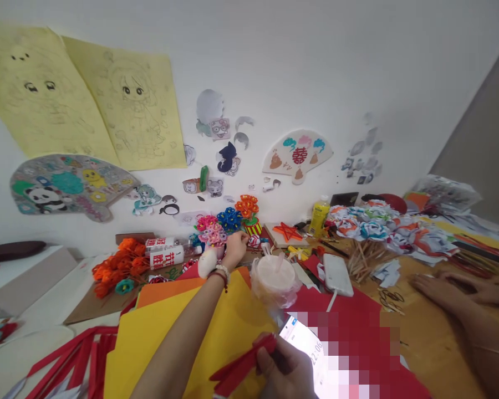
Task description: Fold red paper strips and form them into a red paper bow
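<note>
My left hand [234, 247] reaches forward over the table, a beaded bracelet on its wrist. Its fingers curl beside a bunch of pink paper flowers [210, 229] and a small striped pot of orange flowers [249, 213]; what they grip is hidden. At the bottom edge my right hand [283, 370] is closed on a folded red paper strip [241, 368]. A lit phone [301, 342] lies against the same hand, its screen blurred out. Blue paper flowers [229, 219] stand between the pink and orange ones.
Yellow and orange sheets [216, 332] lie under my left arm, with red paper at the right. A lidded drink cup in a bag [273, 280], a white power bank [337, 274], two labelled bottles [166, 252], orange flowers [116, 266] and flowers on sticks [370, 227] crowd the table. Another person's hands [444, 288] rest at the right.
</note>
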Tool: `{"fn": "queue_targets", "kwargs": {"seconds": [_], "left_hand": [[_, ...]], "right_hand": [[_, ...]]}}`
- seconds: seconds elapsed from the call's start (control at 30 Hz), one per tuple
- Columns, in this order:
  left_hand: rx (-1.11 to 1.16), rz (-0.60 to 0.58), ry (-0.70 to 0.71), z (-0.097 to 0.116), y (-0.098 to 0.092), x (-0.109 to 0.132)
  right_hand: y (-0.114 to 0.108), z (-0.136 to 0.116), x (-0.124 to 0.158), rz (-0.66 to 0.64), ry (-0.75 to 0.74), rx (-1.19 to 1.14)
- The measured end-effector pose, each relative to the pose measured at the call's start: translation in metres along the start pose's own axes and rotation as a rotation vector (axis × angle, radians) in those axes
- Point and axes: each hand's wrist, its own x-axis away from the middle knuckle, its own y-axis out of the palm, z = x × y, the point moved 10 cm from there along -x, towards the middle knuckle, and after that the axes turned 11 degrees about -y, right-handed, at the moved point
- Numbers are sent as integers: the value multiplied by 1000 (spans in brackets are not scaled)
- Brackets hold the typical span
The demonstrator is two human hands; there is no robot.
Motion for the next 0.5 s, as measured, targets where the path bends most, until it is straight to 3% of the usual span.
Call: {"fn": "queue_targets", "kwargs": {"seconds": [0.13, 0.27, 0.4, 0.5], "left_hand": [[159, 5, -11, -1, -39, 35], [319, -15, 23, -2, -69, 102], [407, -94, -5, -9, -76, 175], [448, -126, -80, -21, -77, 215]], "right_hand": [[1, -8, -3, -1, -15, 1], [8, -7, -3, -23, 11, -106], [17, -12, 2, -131, 9, -133], [14, -14, 6, -117, 32, -147]]}}
